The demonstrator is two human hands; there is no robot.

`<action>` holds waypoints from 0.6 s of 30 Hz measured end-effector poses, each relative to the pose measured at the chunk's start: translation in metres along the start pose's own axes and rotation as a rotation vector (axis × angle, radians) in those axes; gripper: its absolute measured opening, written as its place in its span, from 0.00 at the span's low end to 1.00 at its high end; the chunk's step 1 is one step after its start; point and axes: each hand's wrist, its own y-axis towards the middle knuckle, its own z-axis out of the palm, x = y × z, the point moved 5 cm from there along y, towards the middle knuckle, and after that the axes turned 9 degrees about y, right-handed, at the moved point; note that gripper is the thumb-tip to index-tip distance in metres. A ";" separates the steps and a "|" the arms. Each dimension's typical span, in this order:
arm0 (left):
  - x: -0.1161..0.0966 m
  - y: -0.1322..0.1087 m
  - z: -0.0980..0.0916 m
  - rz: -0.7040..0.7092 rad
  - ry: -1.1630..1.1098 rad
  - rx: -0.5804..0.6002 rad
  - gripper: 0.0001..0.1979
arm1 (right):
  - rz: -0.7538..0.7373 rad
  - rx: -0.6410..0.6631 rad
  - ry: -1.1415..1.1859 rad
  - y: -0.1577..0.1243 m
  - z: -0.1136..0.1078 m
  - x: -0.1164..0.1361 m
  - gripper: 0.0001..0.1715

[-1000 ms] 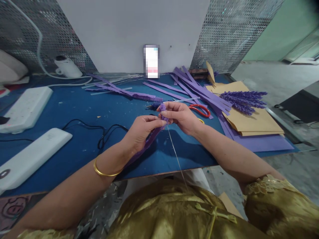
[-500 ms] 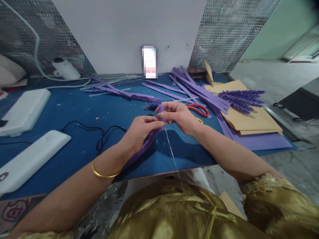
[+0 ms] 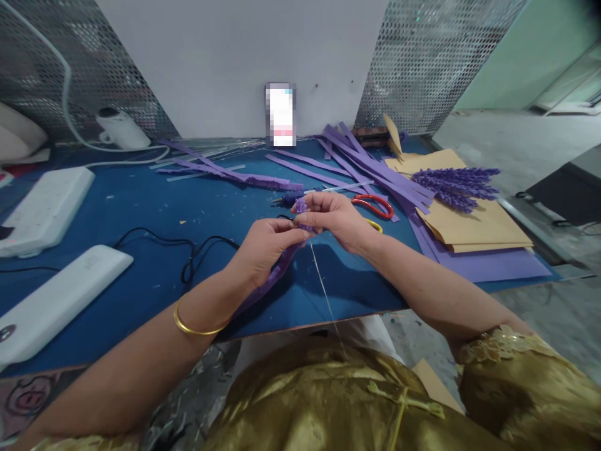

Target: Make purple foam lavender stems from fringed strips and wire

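Note:
Between my two hands is a small purple paper flower head (image 3: 301,205) on a thin wire stem (image 3: 322,285), which slants down toward my lap. My right hand (image 3: 335,219) pinches the flower head from the right with thumb and fingers. A fringed purple paper strip (image 3: 277,272) runs from the flower down under my left hand (image 3: 270,247), whose thumb and forefinger are closed on it near the flower. Just behind the fingers lies a dark blue glue gun (image 3: 286,198), partly hidden. Scissors with a red handle (image 3: 375,205) rest right of my right hand.
Purple paper strips (image 3: 366,160) lie across the back of the blue table (image 3: 154,207). Finished purple flower sprigs (image 3: 455,185) rest on brown paper (image 3: 483,225) at right. A phone (image 3: 280,114) leans on the back panel. White power strips (image 3: 70,300) and a black cord (image 3: 190,250) are at left.
The flower head has shifted and tilted very slightly to the left between the fingers. Both hands keep nearly the same grip and place.

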 end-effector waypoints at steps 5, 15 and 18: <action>-0.001 0.001 0.001 -0.047 -0.139 0.046 0.08 | 0.094 0.102 0.145 0.001 -0.002 -0.002 0.17; -0.010 -0.002 0.000 -0.089 -0.197 0.155 0.10 | 0.123 0.187 0.241 0.003 -0.004 0.000 0.16; -0.010 -0.002 0.000 -0.117 -0.200 0.139 0.09 | 0.106 0.185 0.226 0.003 -0.005 0.002 0.15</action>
